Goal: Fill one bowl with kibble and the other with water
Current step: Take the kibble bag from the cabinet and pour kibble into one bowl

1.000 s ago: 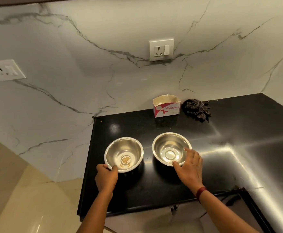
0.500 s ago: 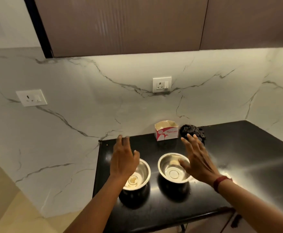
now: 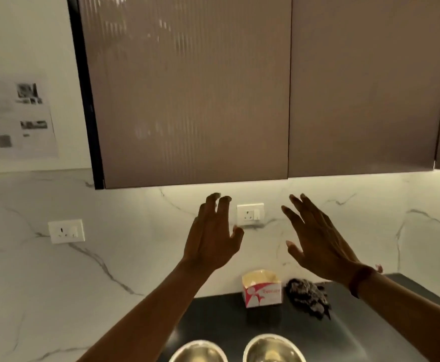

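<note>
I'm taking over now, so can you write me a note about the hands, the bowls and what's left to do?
Left hand: open, up in the air, holding nothing.
Right hand: open, up beside it, holding nothing.
Left bowl and right bowl: side by side on the black counter, below the hands.
Cabinet doors above: shut.
Done: bowls set out; their contents cannot be seen here.
Left: kibble in one, water in the other. No kibble or tap is in view.
</note>
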